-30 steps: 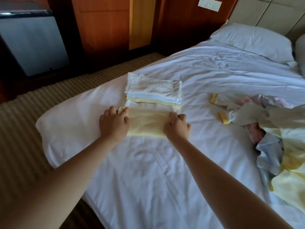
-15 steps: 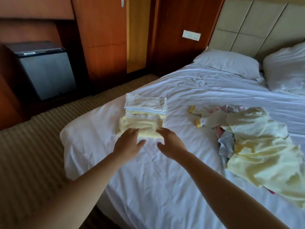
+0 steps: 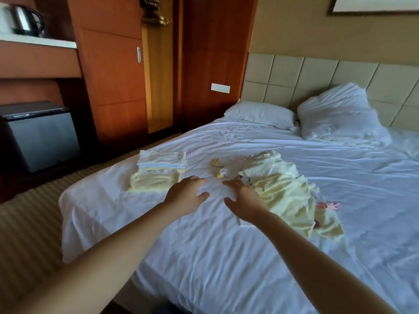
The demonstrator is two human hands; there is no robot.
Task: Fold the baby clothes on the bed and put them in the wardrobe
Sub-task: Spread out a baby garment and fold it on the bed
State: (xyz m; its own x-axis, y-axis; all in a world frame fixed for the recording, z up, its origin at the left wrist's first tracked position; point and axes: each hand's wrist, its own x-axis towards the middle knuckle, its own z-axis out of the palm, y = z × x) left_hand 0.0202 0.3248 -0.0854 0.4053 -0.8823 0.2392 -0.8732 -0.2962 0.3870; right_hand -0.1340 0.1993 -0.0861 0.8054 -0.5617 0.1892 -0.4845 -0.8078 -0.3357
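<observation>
A folded stack (image 3: pixel 161 160) and a folded yellow piece (image 3: pixel 154 181) lie left of the spread, empty fingers (image 3: pixel 199 181) of both hands; the unfolded heap (image 3: pixel 281 189) right remains, wardrobe (image 3: pixel 113 75) untouched.

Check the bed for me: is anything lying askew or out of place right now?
Nothing looks damaged or spilled. The folded stack sits square, with the folded yellow piece lying beside it, not on top. The unfolded pile sprawls crumpled to the right. Both hands hover open, holding nothing.
</observation>
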